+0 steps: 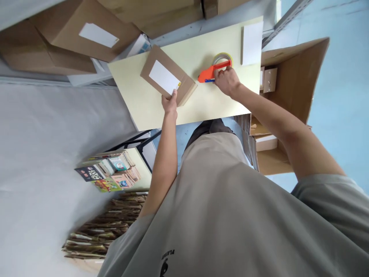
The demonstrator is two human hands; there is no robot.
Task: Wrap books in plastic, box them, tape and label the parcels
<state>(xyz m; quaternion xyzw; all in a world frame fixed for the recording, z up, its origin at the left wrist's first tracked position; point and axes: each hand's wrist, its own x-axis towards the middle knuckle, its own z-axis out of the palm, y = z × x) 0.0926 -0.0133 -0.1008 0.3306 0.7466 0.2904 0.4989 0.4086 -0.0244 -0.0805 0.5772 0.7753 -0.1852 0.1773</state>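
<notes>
A: Where is the carton (174, 71), and how is it held?

B: Over the table (213, 104), at nine o'clock from the orange tape dispenser (208, 73). The left hand (169, 103) grasps the carton's six-o'clock edge, thumb on top, presumably for steadiness.

A: And the right hand (227, 81)?

B: Wrapped round the dispenser, whose nose points toward eight o'clock, probably so that it faces the carton.

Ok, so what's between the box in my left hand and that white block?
The orange tape dispenser, with your right hand on it; the head view shows it between the box and the white block.
</notes>
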